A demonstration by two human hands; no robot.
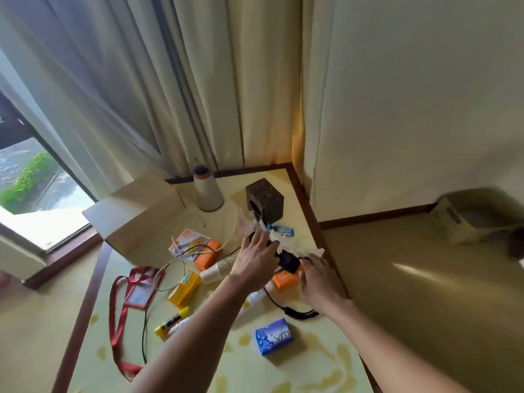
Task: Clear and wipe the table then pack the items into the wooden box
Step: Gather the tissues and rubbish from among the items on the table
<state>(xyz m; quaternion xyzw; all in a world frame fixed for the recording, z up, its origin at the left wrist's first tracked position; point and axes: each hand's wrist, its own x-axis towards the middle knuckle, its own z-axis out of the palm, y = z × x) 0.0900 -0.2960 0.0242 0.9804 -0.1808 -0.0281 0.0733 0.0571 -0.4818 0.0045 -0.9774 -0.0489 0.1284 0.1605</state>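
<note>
Wooden box (pixel 264 200): dark, carved, upright at the far corner of the table (pixel 300 364), with an opening in its near-left face. Left hand (pixel 255 265): just nearer than the box, fingers stretched out and spread, laid on a dark item there; no clasp observed. Right hand (pixel 319 277): nearer than the box and to its right, close to the table edge, fingertips bent down beside a black adapter (pixel 287 262); whether they grasp it or its cable cannot be told. Crumpled white tissue (pixel 286 243) and a small blue packet (pixel 283 230) lie just in front of the box. Thread cone (pixel 208 191) stands left of the box, with a cardboard carton (pixel 136 211) further left. Well nearer than the box lie stacked paper cups (pixel 218 269), an orange carton (pixel 208 256), a yellow carton (pixel 184 289), a glue stick (pixel 172 321), a red lanyard (pixel 124 307) and a blue soap box (pixel 273 336).
</note>
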